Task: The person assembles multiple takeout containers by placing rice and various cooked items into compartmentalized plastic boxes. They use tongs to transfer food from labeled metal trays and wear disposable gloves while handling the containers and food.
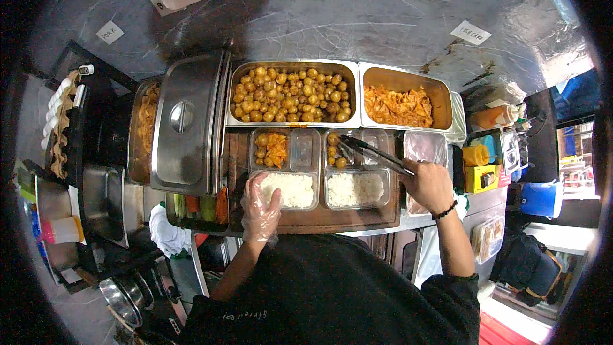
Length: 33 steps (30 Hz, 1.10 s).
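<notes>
My gloved left hand [258, 207] grips the near left corner of a clear divided food container [306, 206], its thumb over the rice side. That container has white rice [290, 190], small round potatoes [260, 153] and orange saucy pieces [276, 151]. Beside it on the right stands a second divided container [387, 193] with rice and a few potatoes. My bare right hand [428, 185] is closed around dark-handled tongs [380, 153]. The tongs' tips reach over the second container, beside its potatoes; I cannot tell whether anything is between them.
Behind the containers stand a steel pan of potatoes [294, 120] and a steel pan of orange food [399, 105]. A lidded steel pan [185, 147] is on the left, with cut vegetables [203, 207] nearer me. Clear containers [424, 147] lie right of the tongs, and egg trays [60, 121] stand far left.
</notes>
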Each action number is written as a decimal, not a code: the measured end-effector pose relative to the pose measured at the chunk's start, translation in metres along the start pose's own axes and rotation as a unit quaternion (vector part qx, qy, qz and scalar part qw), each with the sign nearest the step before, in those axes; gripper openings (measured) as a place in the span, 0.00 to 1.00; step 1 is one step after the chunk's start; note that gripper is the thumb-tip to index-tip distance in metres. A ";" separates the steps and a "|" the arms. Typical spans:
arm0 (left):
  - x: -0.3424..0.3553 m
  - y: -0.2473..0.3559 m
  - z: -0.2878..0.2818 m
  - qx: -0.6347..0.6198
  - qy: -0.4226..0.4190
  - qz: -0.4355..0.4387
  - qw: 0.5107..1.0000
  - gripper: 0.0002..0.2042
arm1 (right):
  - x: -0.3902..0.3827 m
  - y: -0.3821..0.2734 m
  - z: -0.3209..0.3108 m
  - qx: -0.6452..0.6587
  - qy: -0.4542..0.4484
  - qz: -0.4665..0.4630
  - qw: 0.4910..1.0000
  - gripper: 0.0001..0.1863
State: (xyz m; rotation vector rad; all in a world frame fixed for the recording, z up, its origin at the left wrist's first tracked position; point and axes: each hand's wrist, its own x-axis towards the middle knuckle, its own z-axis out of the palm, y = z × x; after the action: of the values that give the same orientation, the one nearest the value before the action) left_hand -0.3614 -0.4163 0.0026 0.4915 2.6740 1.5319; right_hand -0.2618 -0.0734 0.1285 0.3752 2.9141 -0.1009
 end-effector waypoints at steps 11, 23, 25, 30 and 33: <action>0.004 -0.012 -0.011 0.012 0.012 -0.022 1.000 0.21 | 0.013 -0.019 -0.083 -0.014 -0.024 -0.055 0.998 0.11; 0.016 -0.026 -0.023 0.007 -0.004 0.022 1.000 0.22 | 0.058 -0.065 -0.040 -0.191 -0.045 -0.169 0.966 0.06; 0.017 -0.025 -0.024 0.005 -0.003 0.032 0.999 0.22 | 0.058 -0.068 -0.041 -0.189 -0.042 -0.174 0.966 0.06; 0.017 -0.022 -0.027 0.004 0.002 0.037 0.999 0.22 | 0.048 -0.059 -0.044 -0.183 -0.043 -0.154 0.970 0.03; 0.014 -0.022 -0.027 0.014 0.000 0.016 1.000 0.22 | 0.028 -0.059 -0.090 -0.163 -0.067 -0.102 0.979 0.15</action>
State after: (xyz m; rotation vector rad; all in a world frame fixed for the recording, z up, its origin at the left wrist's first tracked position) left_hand -0.3855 -0.4450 -0.0004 0.5386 2.7046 1.5041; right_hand -0.3202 -0.1150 0.2134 0.0152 2.7594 0.3061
